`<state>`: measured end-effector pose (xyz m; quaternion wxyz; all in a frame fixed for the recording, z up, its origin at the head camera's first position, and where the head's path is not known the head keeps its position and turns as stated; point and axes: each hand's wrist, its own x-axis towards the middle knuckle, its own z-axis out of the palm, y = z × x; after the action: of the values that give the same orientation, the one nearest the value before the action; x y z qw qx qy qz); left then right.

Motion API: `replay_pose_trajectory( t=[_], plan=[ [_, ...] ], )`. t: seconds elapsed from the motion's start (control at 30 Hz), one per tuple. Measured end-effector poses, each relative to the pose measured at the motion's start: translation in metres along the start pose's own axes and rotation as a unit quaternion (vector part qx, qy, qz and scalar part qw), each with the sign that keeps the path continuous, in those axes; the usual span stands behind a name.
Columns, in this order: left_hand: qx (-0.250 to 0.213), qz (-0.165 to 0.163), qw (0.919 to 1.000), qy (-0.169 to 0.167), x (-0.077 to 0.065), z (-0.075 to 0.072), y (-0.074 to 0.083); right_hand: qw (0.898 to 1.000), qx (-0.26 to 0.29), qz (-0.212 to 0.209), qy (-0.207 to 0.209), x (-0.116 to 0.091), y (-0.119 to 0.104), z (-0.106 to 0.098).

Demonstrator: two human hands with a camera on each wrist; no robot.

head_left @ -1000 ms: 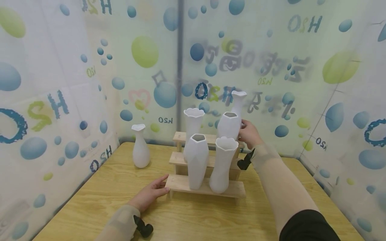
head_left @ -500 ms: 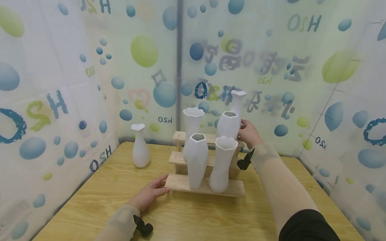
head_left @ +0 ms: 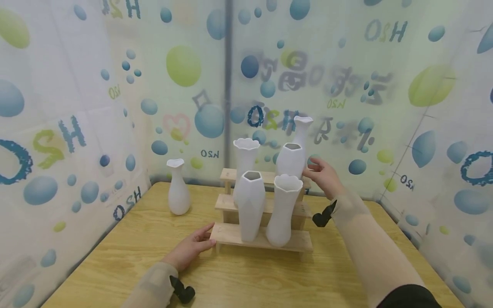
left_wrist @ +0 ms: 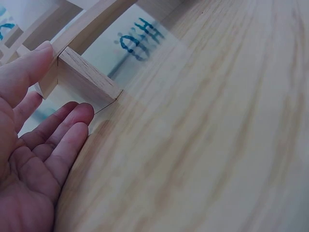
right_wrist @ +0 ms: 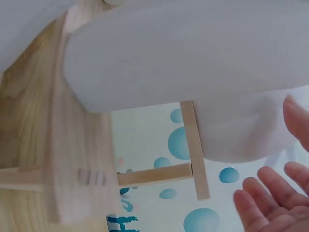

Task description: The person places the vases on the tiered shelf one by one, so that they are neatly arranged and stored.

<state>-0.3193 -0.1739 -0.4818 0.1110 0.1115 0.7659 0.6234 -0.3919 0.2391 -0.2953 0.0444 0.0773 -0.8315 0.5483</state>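
A three-step wooden stand (head_left: 258, 236) bears several white vases. On its top step, at the right, stands a narrow-necked vase (head_left: 302, 132); the faceted vase (head_left: 291, 159) partly covers it. My right hand (head_left: 325, 176) is just right of these two, fingers spread and holding nothing. In the right wrist view a gap shows between its fingertips and the rear vase (right_wrist: 246, 133). My left hand (head_left: 189, 247) rests at the left end of the bottom step, its thumb touching the board's edge (left_wrist: 72, 36) and the other fingers relaxed beside the leg (left_wrist: 89, 75).
Left of the stand, a second narrow-necked vase (head_left: 179, 190) stands on the wooden table (head_left: 161, 231). A scalloped vase (head_left: 245, 160) is on the middle step. A faceted vase (head_left: 251, 207) and another scalloped one (head_left: 284, 214) stand on the bottom step. Patterned curtains surround the table.
My right hand has let go of the narrow-necked vase on the top step and moved slightly right, fingers opening. The left hand stays at the stand's end.
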Motion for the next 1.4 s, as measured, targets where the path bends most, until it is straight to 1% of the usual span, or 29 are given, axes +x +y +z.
replay_pose_trajectory(
  t=[0.2, 0.47, 0.67, 0.87, 0.97, 1.2, 1.4],
  plan=[
    [0.004, -0.006, 1.0, 0.006, -0.002, -0.001, 0.0, 1.0, 0.007, -0.008, 0.016, -0.017, 0.014, -0.009],
    [0.017, -0.004, 0.9998, 0.001, -0.004, -0.002, -0.001, 0.997, 0.052, -0.019, 0.047, -0.047, 0.035, -0.013],
    [0.018, -0.006, 0.9998, 0.003, -0.004, -0.002, -0.001, 0.996, 0.067, -0.02, 0.062, -0.069, 0.05, -0.008],
    [0.015, -0.007, 0.9999, 0.0, -0.004, -0.002, 0.0, 0.994, 0.07, 0.007, 0.084, -0.083, 0.067, 0.002],
    [0.014, -0.003, 0.9999, -0.003, -0.003, -0.002, 0.0, 0.993, 0.075, 0.025, 0.082, -0.089, 0.076, 0.009],
    [0.017, 0.003, 0.9998, -0.005, -0.002, -0.001, -0.001, 0.991, 0.106, 0.06, 0.053, -0.102, 0.098, 0.024],
    [0.015, 0.005, 0.9998, -0.008, -0.002, 0.0, 0.001, 0.992, 0.098, 0.076, 0.015, -0.11, 0.116, 0.035]
  ],
)
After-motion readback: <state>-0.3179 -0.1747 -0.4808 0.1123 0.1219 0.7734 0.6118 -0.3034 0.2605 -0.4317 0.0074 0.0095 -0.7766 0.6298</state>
